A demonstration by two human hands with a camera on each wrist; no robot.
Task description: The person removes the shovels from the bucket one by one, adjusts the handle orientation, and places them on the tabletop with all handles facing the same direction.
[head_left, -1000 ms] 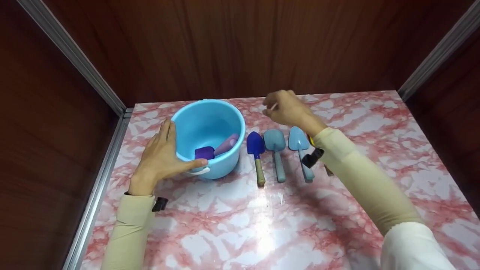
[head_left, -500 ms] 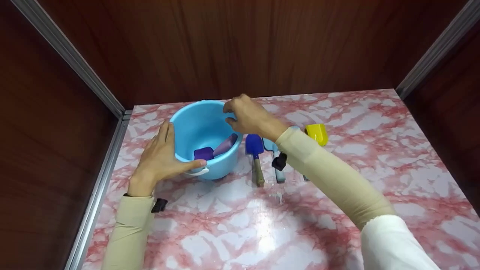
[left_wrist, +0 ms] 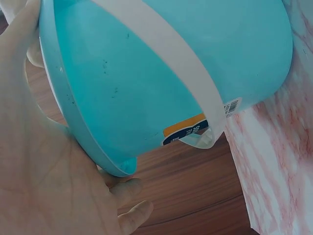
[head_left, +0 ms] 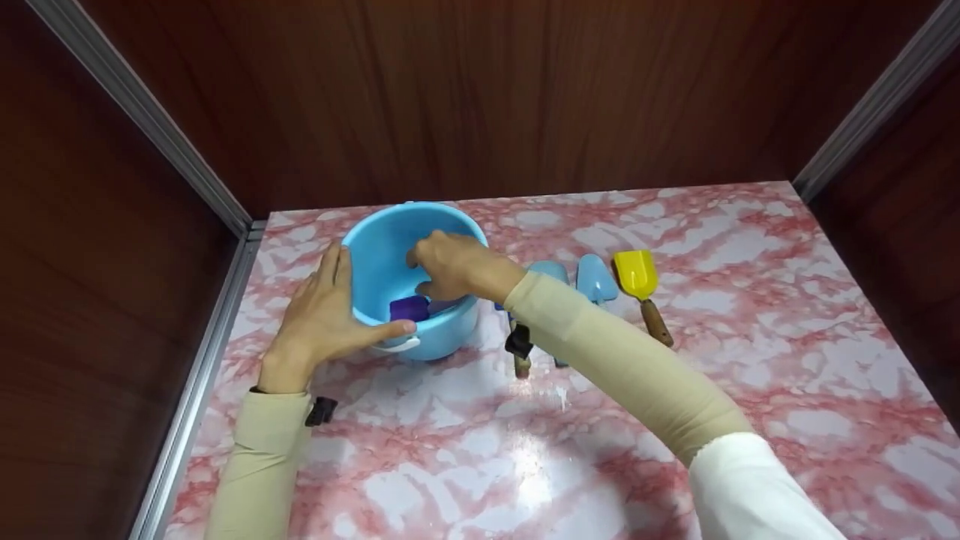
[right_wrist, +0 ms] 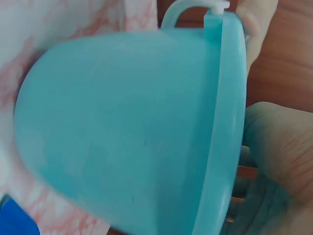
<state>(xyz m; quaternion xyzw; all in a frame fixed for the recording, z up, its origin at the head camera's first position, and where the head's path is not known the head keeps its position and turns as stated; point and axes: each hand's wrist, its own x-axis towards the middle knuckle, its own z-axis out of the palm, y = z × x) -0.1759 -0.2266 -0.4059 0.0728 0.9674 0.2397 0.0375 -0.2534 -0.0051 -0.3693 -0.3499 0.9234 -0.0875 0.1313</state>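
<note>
A light blue bucket [head_left: 446,341] with a white handle [head_left: 401,345] stands at the back left of the table. My left hand [head_left: 315,322] rests along its rim, fingers fairly straight on the left side and thumb stretched over the near edge. Inside the bucket lies a small purple shovel [head_left: 409,309], its lighter handle mostly hidden. My right hand [head_left: 454,262] reaches over the right rim into the bucket, above the shovel handle, fingers loosely bent and nothing visible in them. The right wrist view shows the bucket's side [right_wrist: 127,122] with this hand beyond the rim.
Right of the bucket lie a dark blue trowel [head_left: 523,367], mostly under the right arm, a grey-blue shovel [head_left: 550,270], a light blue trowel [head_left: 596,279] and a yellow shovel [head_left: 637,275] with a wooden handle. Dark wooden panels [head_left: 480,97] enclose the marbled table [head_left: 450,465].
My right hand has moved left and down from above the row of shovels into the bucket, uncovering the yellow shovel. The left hand and bucket have stayed put.
</note>
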